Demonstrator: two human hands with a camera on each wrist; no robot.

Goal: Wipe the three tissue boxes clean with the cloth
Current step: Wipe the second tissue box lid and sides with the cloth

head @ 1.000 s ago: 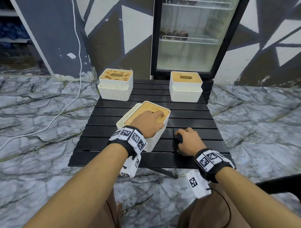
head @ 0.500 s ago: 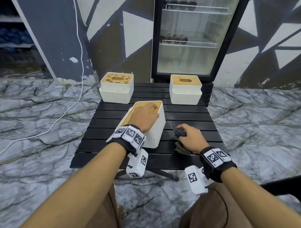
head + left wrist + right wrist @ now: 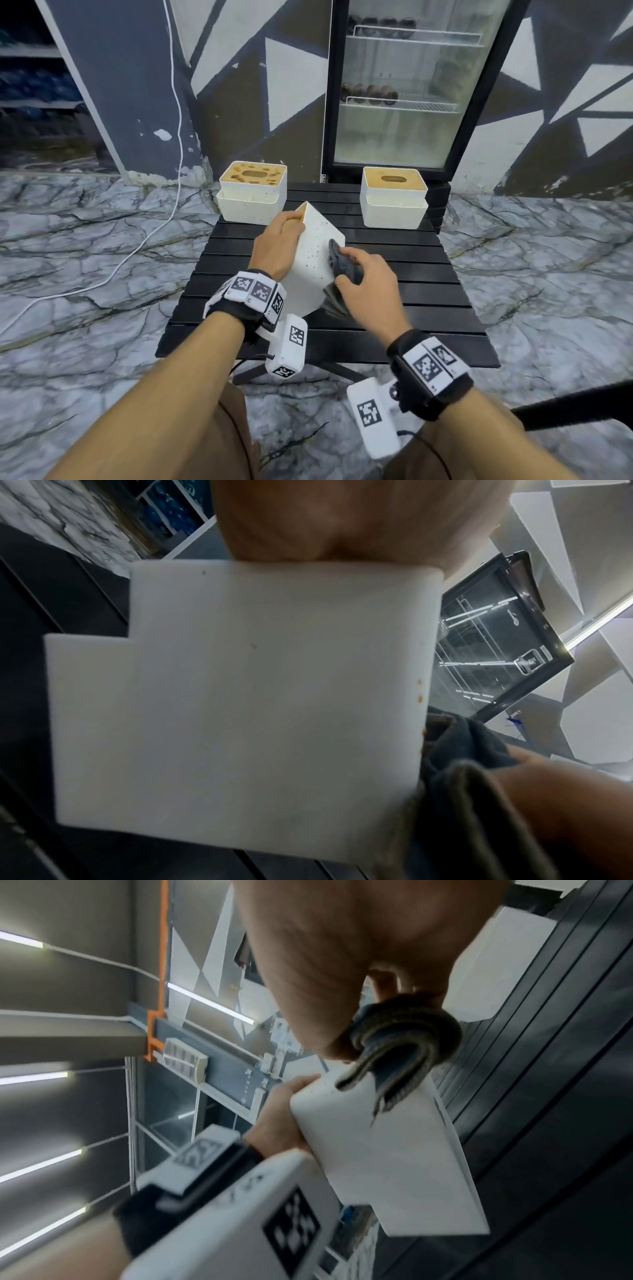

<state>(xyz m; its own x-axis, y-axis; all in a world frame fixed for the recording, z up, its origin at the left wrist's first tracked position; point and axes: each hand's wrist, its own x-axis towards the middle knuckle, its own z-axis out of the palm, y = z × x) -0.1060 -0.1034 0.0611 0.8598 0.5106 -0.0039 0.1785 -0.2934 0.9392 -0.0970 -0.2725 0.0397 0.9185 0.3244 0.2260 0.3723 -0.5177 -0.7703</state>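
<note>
A white speckled tissue box (image 3: 317, 255) with a wooden lid is tilted up on the black slatted table (image 3: 428, 274), its lid turned to the left. My left hand (image 3: 279, 240) grips its top edge and lid. My right hand (image 3: 368, 277) holds a bunched dark grey cloth (image 3: 344, 265) against the box's right side. In the left wrist view the box's white wall (image 3: 240, 696) fills the frame, with the cloth (image 3: 459, 750) at its right edge. The right wrist view shows the cloth (image 3: 404, 1039) on the box (image 3: 394, 1150). Two more tissue boxes stand at the back: a stained one (image 3: 252, 193) left, a cleaner one (image 3: 394, 197) right.
A glass-door fridge (image 3: 407, 85) stands right behind the table. A white cable (image 3: 137, 246) runs over the marble floor on the left. A dark bar (image 3: 575, 407) crosses the lower right corner.
My left hand has tipped the near box up from lying flat to standing tilted. My right hand has lifted the cloth off the table and brought it against the box's side.
</note>
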